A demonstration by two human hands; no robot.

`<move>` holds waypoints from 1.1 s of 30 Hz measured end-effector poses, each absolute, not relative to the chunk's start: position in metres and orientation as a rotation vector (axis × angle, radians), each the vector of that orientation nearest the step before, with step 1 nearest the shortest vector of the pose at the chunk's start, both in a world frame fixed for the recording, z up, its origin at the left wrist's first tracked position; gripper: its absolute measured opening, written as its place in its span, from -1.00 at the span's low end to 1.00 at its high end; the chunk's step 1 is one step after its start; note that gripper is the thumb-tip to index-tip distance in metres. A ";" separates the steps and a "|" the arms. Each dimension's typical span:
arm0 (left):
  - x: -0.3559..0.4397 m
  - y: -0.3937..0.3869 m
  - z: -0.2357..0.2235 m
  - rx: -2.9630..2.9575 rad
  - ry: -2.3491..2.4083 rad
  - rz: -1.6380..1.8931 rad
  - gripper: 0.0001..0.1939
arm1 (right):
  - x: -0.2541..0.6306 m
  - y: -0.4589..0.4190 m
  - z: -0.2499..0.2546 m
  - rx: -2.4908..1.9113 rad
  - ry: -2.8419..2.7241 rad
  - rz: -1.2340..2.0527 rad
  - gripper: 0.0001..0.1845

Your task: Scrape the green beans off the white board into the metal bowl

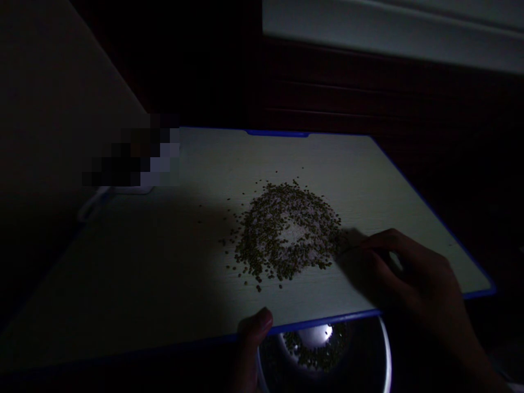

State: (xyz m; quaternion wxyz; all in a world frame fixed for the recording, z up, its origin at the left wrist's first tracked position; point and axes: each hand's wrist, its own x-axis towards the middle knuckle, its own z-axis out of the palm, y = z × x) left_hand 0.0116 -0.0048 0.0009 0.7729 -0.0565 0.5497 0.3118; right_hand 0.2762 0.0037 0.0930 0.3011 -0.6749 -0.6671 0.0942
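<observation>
A pile of small dark green beans mixed with white grains [289,232] lies in the lit middle of a pale tabletop with a blue edge [323,322]. My right hand [409,267] rests on the table at the pile's right side, fingers curled, index fingertip touching the beans at the edge of the pile. My left hand [251,341] grips the rim of a metal bowl [380,360] held just under the table's front edge; the thumb shows on top. Some green beans [317,352] lie in the bowl.
The room is dark; only the centre of the table is lit. A blurred-out object [135,155] and a pale cable or strap [94,202] sit at the table's back left. A white ledge [388,33] runs across the top right.
</observation>
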 end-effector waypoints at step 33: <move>0.013 -0.004 0.008 -0.196 1.011 0.592 -0.31 | 0.254 0.013 0.098 -1.673 -1.856 0.354 -0.87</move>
